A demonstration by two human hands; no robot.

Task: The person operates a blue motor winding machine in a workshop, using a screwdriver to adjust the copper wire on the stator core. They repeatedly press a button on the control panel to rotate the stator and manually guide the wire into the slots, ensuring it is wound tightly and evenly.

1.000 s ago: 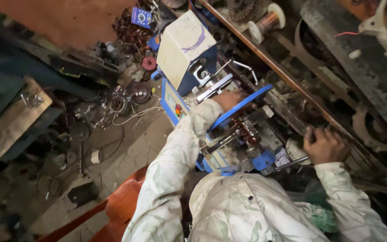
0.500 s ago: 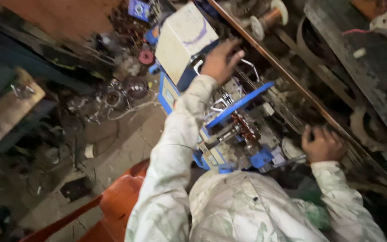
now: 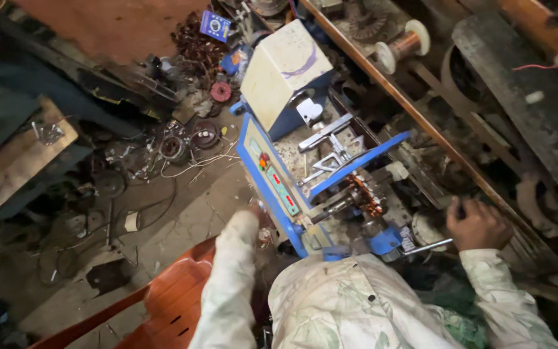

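Person at a blue coil-winding machine [image 3: 305, 187], seen from above.
The right hand [image 3: 479, 225], at 3 o'clock from the machine, has its fingers [image 3: 463, 208] clenched beside a metal crank handle [image 3: 429, 246]; whether they grasp it cannot be told. The left hand [image 3: 258, 213] lies at the machine's 8 o'clock edge, its fingers hidden. The copper-wound rotor [image 3: 364, 196] sits mid-machine; a copper wire spool [image 3: 403, 45] lies at 1 o'clock.

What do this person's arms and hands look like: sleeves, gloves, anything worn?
Both arms wear long, loose sleeves of pale, off-white cloth with a faint grey-green leaf-like print, matching the shirt. The right hand is bare, with no glove, and no ring or watch shows. The left sleeve reaches the wrist; the left hand is hardly visible.
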